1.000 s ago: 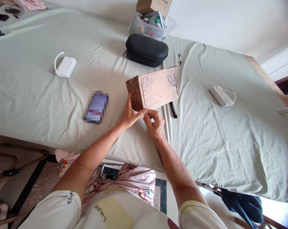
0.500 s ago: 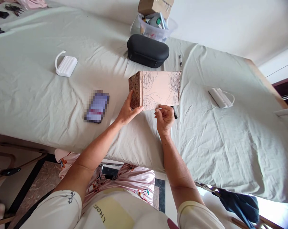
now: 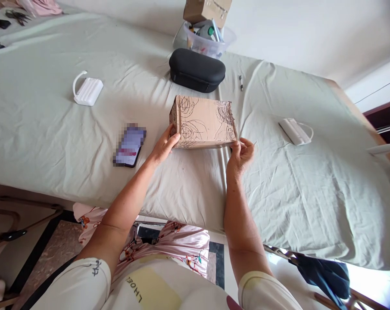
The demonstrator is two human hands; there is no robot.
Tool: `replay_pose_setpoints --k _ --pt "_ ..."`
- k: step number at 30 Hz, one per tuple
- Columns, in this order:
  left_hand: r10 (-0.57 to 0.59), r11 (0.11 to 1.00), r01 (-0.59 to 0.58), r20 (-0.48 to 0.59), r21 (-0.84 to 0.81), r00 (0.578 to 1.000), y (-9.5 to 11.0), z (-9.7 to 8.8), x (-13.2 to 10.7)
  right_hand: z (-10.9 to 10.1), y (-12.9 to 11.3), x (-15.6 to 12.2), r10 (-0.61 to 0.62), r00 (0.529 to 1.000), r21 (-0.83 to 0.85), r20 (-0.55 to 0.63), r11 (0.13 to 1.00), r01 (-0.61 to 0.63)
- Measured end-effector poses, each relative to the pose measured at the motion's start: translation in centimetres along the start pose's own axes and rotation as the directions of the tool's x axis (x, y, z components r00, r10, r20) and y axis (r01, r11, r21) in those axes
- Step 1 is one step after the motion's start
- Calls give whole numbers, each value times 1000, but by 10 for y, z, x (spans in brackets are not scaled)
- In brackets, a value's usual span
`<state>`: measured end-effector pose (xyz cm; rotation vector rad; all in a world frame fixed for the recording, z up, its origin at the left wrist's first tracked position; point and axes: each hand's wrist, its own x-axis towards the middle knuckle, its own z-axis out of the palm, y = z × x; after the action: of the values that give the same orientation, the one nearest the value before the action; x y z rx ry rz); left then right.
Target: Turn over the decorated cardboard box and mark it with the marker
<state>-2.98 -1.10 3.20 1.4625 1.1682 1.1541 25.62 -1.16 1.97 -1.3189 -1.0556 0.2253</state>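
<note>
A cardboard box (image 3: 204, 122) covered in scribbled pen drawings rests on the pale sheet (image 3: 52, 129) in front of me. My left hand (image 3: 164, 146) grips its left end, fingers curled against the side. My right hand (image 3: 241, 153) pinches the box's lower right corner with thumb and fingers. The black marker seen before is hidden behind the box.
A black oval case (image 3: 197, 70) lies just beyond the box, with a clear tub of supplies (image 3: 205, 39) and a brown box (image 3: 207, 9) behind it. A phone (image 3: 129, 145) lies to the left. White pouches sit at left (image 3: 87, 90) and right (image 3: 294, 130). A pen (image 3: 241, 82) lies near the case.
The box has been lowered and turned flat onto the sheet. My right hand slid from the near left corner along the bottom edge to the right corner.
</note>
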Motion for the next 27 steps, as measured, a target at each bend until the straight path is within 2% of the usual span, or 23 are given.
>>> replay_pose_setpoints --k 3,6,12,18,23,27 --pt "40 998 -39 20 -43 999 6 1 1 4 -1 -2 5 1000 50 23 999 -6" --pt "128 991 -128 -26 -30 991 9 3 2 6 -7 -5 -10 1000 67 9 998 10" --pt "42 998 -36 -136 51 990 -4 4 3 10 -11 -10 -29 999 72 37 997 27" --pt "98 993 -83 -186 87 978 -11 3 4 12 0 -11 -10 994 81 108 997 2" --pt "157 981 -137 -145 137 977 -8 2 5 13 7 -14 28 982 50 188 998 -38" --pt "127 963 -88 -141 255 982 -9 2 6 15 11 -13 29 981 26 193 999 -34"
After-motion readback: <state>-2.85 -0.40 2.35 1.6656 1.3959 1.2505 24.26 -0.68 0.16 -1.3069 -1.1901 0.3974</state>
